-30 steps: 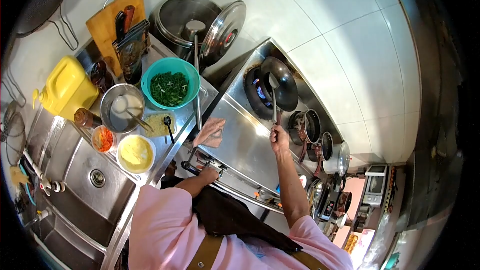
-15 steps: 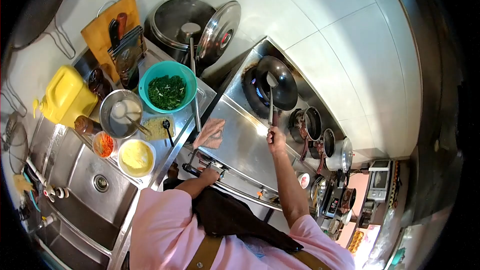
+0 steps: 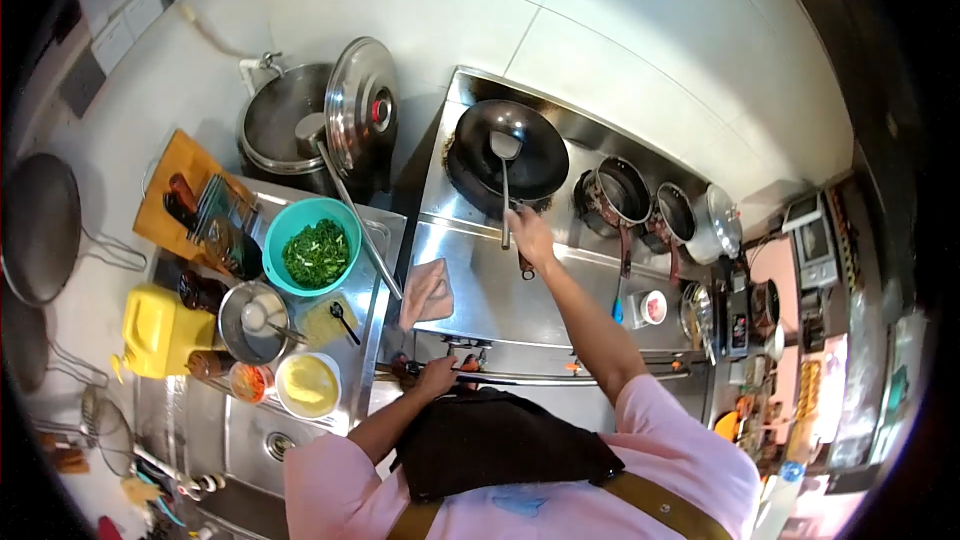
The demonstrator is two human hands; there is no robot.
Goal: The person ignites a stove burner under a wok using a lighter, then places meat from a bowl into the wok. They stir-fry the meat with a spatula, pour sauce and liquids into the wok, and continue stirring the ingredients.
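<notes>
A black wok [image 3: 535, 145] rests level on the stove's back-left burner, its handle pointing toward me. Inside lies the blade of a metal spatula [image 3: 505, 146], whose long stem runs out over the rim. My right hand [image 3: 531, 238] is closed at the spatula's stem, just above the wok's handle; the fingers are slightly blurred. Down at the stove's front, my left hand [image 3: 437, 378] is closed on a control knob beside the front rail, with the fingertips partly hidden.
Left of the stove stand a teal bowl of chopped greens [image 3: 318, 250], a steel bowl [image 3: 252, 322], a tub of yellow food [image 3: 308, 386] and a large pot [image 3: 290, 120]. A folded cloth [image 3: 428, 295] lies on the stovetop. Small saucepans [image 3: 618, 192] stand right of the wok.
The wok has gone from tilted to level on its burner. My right hand has moved from the wok's handle to the spatula. The blue flame seen earlier no longer shows. My view has shifted.
</notes>
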